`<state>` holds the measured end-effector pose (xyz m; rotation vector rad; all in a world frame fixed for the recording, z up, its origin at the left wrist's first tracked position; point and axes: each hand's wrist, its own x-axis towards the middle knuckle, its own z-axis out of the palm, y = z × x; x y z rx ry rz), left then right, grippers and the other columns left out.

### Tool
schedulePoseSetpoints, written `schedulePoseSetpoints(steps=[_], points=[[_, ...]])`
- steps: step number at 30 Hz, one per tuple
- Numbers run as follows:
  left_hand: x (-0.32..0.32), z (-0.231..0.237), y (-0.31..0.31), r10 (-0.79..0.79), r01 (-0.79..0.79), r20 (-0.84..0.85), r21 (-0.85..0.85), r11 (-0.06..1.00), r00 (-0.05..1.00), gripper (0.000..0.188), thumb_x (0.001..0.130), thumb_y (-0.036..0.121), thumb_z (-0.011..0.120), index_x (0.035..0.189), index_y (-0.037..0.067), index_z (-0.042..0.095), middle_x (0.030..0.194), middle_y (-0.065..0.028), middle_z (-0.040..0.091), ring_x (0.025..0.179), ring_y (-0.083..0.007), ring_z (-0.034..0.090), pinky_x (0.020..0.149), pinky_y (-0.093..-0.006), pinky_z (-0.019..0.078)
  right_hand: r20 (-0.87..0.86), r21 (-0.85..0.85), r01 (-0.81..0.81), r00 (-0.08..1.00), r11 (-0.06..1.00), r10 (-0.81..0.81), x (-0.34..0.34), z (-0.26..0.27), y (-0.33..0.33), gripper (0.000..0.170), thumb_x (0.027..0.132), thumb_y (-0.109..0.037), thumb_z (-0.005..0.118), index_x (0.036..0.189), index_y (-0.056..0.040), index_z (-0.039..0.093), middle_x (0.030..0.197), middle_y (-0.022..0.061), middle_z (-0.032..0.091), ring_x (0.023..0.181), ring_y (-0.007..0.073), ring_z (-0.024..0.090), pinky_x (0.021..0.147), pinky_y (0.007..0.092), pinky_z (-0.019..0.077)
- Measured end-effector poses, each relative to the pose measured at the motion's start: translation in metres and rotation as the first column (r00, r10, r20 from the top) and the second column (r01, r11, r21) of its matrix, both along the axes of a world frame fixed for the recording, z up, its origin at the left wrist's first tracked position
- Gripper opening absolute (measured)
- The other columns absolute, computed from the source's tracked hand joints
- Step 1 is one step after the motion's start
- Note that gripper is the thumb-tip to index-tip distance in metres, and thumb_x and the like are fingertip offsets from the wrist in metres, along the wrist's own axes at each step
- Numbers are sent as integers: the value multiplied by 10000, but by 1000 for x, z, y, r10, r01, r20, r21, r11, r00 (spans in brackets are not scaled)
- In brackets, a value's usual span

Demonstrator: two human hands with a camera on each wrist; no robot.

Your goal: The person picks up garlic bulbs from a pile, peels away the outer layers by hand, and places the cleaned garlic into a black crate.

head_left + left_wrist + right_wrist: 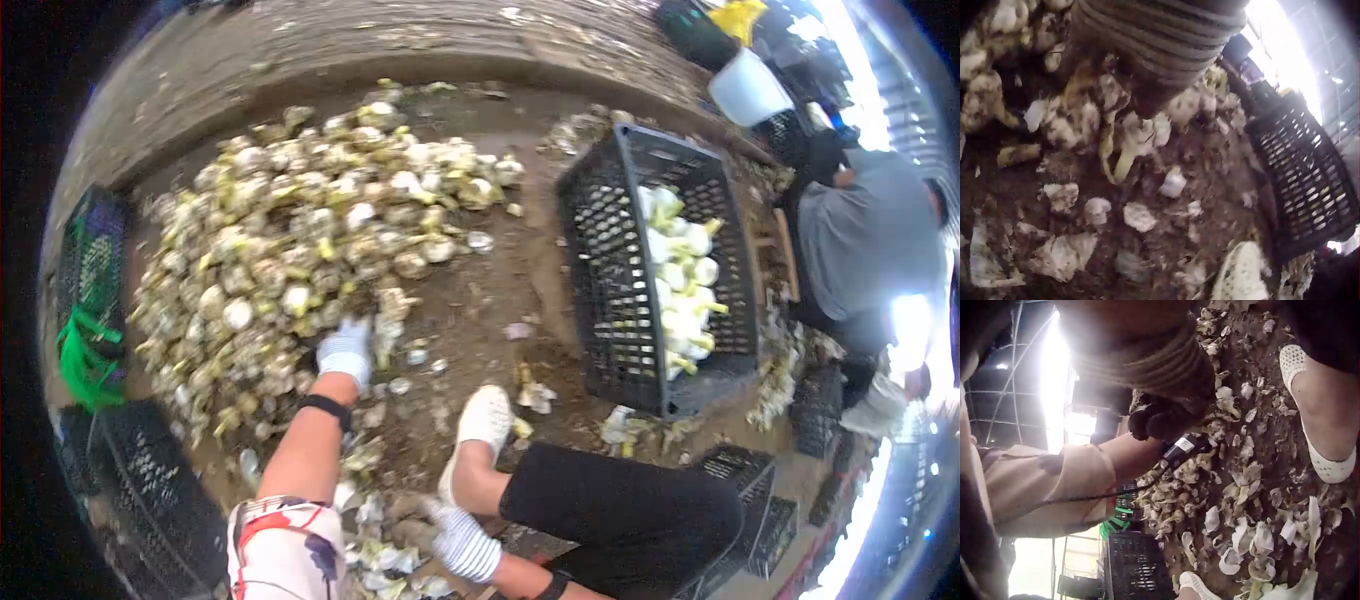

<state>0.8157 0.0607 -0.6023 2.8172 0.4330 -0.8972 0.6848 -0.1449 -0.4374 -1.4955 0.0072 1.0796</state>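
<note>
The left hand, in a striped white glove, reaches into the near edge of a big heap of garlic bulbs. Its fingertips are lost among the bulbs; in the left wrist view mostly the glove's cuff shows above bulbs and scraps. Low in the head view, the right hand is above loose peelings, beside the person's shoe. Its glove is soiled dark at the fingers, which look curled in the right wrist view. Whether either hand grips a bulb cannot be told.
A black crate with cleaned white bulbs stands tilted on the right. Further right sits another person in grey. Dark crates and green netting line the left. The white shoe is between heap and crate.
</note>
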Motion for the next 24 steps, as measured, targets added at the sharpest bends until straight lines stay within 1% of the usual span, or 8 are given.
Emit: schedulePoseSetpoints(steps=[4, 5, 6, 10, 12, 13, 16, 24], points=[[-2, 28, 14, 20, -16, 20, -164, 986, 1000, 528, 734, 58, 532, 1240, 156, 415, 1297, -177, 374, 1078, -336, 484, 868, -374, 439, -73, 118, 132, 990, 984, -124, -9, -17, 5, 252, 842, -177, 547, 1029, -8, 535, 809, 57, 590, 674, 97, 512, 588, 229, 433], [-20, 24, 20, -4, 22, 187, -95, 995, 982, 515, 730, 96, 554, 1228, 135, 430, 1265, -185, 409, 1067, -334, 491, 861, -379, 439, -224, -23, 38, 974, 999, -42, 3, -7, 6, 274, 806, -179, 589, 1014, -6, 545, 938, 109, 600, 870, 181, 553, 788, 311, 440], [-42, 34, 18, 105, -82, 326, -84, 993, 939, 468, 735, 147, 577, 1186, 104, 462, 1209, -176, 467, 1031, -331, 513, 843, -376, 441, -10, -5, 106, 994, 994, -106, -14, -29, 5, 277, 792, -138, 609, 1034, -24, 539, 887, 86, 599, 834, 159, 551, 734, 289, 454], [-135, 94, -11, 593, -186, 488, -651, 736, 640, 394, 694, 180, 643, 1057, 71, 535, 996, -162, 584, 932, -294, 560, 812, -339, 440, -251, 150, 504, 851, 850, -460, -32, -46, 10, 338, 774, -2, 538, 1108, 4, 487, 944, 98, 566, 779, 136, 535, 632, 237, 469], [-182, 118, -40, 646, -259, 379, -693, 673, 663, 439, 701, 194, 654, 1091, 44, 519, 981, -179, 567, 935, -317, 542, 832, -357, 428, -13, 36, 294, 956, 955, -294, -44, -67, 4, 342, 782, -2, 525, 1119, 21, 472, 955, 110, 566, 741, 137, 548, 587, 224, 475], [-204, 129, -54, 646, -222, 393, -717, 661, 655, 487, 700, 191, 655, 1130, 36, 488, 1020, -186, 547, 951, -323, 527, 833, -360, 424, -760, 232, 716, 555, 658, -337, -68, -128, 7, 309, 781, -13, 539, 1082, 34, 487, 930, 123, 577, 724, 168, 565, 595, 236, 489], [-240, 178, -75, 560, -122, 474, -680, 723, 680, 601, 697, 183, 661, 1215, 15, 406, 1119, -206, 484, 991, -346, 487, 851, -364, 404, -362, 43, 289, 897, 956, -255, -32, -17, 7, 169, 849, -41, 461, 975, 60, 511, 859, 140, 594, 647, 153, 555, 556, 215, 474], [-293, 227, -106, 428, -216, 649, -383, 898, 629, 690, 602, 260, 752, 1191, 61, 453, 1121, -200, 483, 974, -341, 530, 818, -369, 451, -167, 395, 173, 979, 902, -115, -67, -16, 3, 257, 849, -108, 534, 1045, 48, 478, 868, 90, 593, 740, 133, 563, 620, 245, 478]])
